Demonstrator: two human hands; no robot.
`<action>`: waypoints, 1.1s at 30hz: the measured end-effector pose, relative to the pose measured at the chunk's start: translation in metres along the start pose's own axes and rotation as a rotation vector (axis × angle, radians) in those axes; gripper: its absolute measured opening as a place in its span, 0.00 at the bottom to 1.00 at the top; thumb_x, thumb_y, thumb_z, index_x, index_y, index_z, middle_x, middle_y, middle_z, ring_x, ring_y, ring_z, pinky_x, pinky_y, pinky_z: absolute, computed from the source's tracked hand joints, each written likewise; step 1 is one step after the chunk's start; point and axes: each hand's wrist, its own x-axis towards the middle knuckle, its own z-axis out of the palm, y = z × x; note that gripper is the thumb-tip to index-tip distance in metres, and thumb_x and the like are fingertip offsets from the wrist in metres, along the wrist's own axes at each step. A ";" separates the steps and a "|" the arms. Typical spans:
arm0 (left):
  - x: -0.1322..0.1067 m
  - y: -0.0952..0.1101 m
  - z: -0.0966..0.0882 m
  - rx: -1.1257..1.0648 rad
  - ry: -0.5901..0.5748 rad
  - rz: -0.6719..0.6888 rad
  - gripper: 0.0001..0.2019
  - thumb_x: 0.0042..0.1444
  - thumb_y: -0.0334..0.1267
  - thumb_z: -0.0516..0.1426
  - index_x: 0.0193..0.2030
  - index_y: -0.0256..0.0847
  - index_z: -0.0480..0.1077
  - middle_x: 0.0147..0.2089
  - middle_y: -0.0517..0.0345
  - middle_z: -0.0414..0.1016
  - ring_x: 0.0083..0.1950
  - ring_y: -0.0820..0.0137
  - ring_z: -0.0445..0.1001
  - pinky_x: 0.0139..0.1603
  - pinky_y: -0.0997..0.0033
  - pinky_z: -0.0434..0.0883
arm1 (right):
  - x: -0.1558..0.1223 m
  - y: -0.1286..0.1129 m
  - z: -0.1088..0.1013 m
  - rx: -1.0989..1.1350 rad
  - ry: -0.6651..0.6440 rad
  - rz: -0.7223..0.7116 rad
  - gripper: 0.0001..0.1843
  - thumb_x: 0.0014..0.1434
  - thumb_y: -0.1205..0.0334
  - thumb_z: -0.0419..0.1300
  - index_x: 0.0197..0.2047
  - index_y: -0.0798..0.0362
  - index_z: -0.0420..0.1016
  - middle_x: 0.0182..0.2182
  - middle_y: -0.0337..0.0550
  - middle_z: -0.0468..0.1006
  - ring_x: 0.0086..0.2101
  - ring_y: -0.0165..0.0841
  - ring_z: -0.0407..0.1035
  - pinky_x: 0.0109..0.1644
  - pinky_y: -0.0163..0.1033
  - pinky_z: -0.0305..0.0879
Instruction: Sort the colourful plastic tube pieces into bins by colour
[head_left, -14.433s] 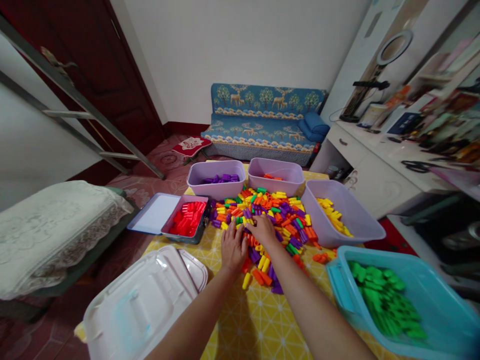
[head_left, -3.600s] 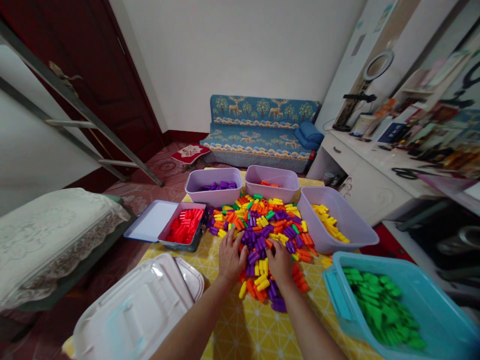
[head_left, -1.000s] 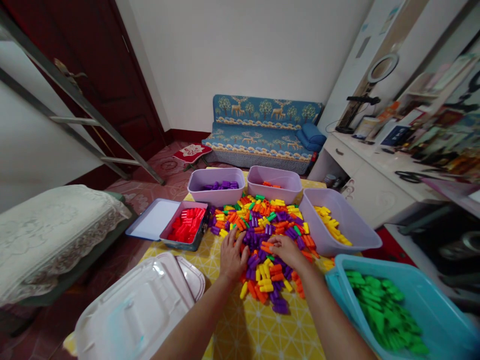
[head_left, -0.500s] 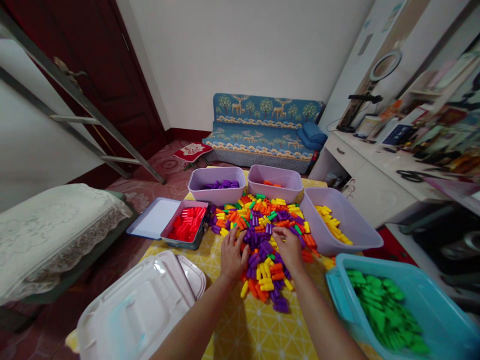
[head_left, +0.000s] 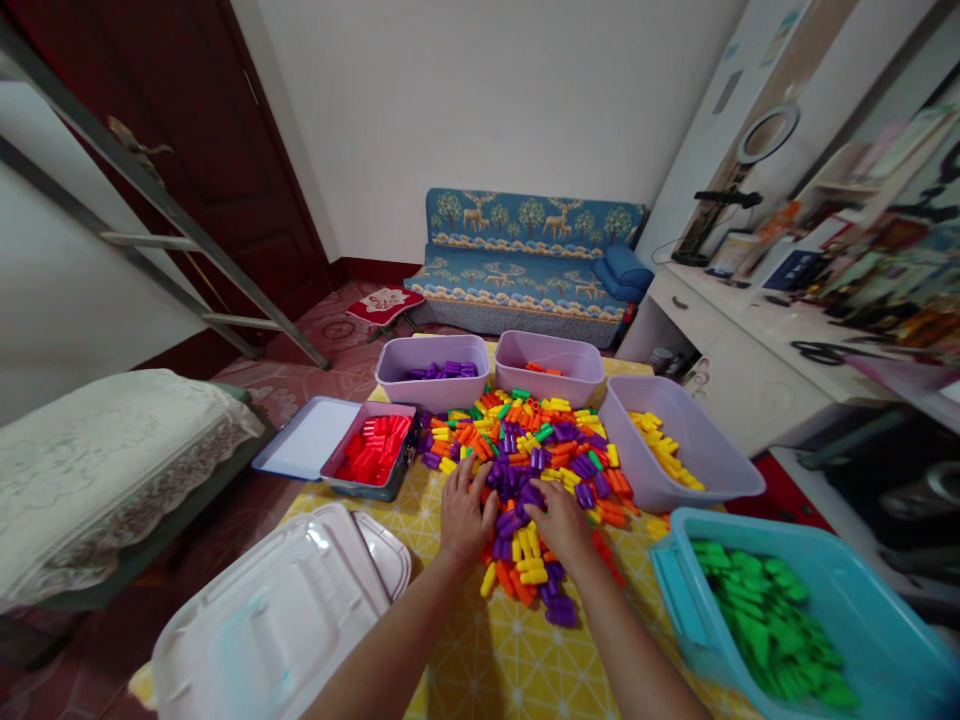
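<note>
A heap of plastic building pieces (head_left: 517,440) in purple, orange, yellow and green spreads over the middle of the table. My left hand (head_left: 466,508) rests at the heap's left side, fingers apart, touching its edge. At the near right part of the heap is my right hand (head_left: 561,515), with thumb and fingertips closed about a purple piece (head_left: 532,496). Its fingers partly cover the pieces beneath. Short yellow pieces (head_left: 527,545) and orange ones lie between and below the two hands.
Lilac bins hold purple pieces (head_left: 448,371), orange pieces (head_left: 541,369) and yellow pieces (head_left: 664,450). A hinged box (head_left: 330,466) contains red pieces; a turquoise tub (head_left: 694,590) contains green ones. White lids (head_left: 277,610) lie at the left on the yellow tablecloth (head_left: 480,660). Beyond stands a blue sofa (head_left: 517,265).
My right hand has moved left and nearer to me, down onto purple pieces. The left hand has stayed nearly in place.
</note>
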 end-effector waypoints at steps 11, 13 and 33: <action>0.000 0.003 -0.002 -0.008 0.004 0.006 0.21 0.61 0.39 0.52 0.62 0.46 0.64 0.68 0.50 0.58 0.67 0.57 0.58 0.66 0.51 0.60 | -0.021 0.053 -0.006 0.078 0.291 0.098 0.15 0.58 0.62 0.51 0.45 0.53 0.75 0.43 0.51 0.78 0.44 0.41 0.72 0.51 0.47 0.68; 0.000 0.003 -0.002 -0.011 0.006 0.010 0.21 0.61 0.39 0.52 0.62 0.46 0.64 0.68 0.50 0.58 0.67 0.58 0.59 0.66 0.51 0.60 | -0.016 0.053 -0.003 0.056 0.277 0.067 0.16 0.58 0.64 0.51 0.46 0.55 0.76 0.44 0.51 0.78 0.47 0.41 0.72 0.54 0.48 0.67; 0.000 0.003 -0.001 -0.024 0.011 0.000 0.21 0.62 0.39 0.52 0.62 0.46 0.64 0.68 0.50 0.58 0.67 0.57 0.58 0.66 0.48 0.60 | 0.015 0.035 -0.001 -0.097 0.076 0.071 0.15 0.58 0.65 0.54 0.46 0.55 0.77 0.45 0.52 0.78 0.46 0.38 0.72 0.50 0.39 0.65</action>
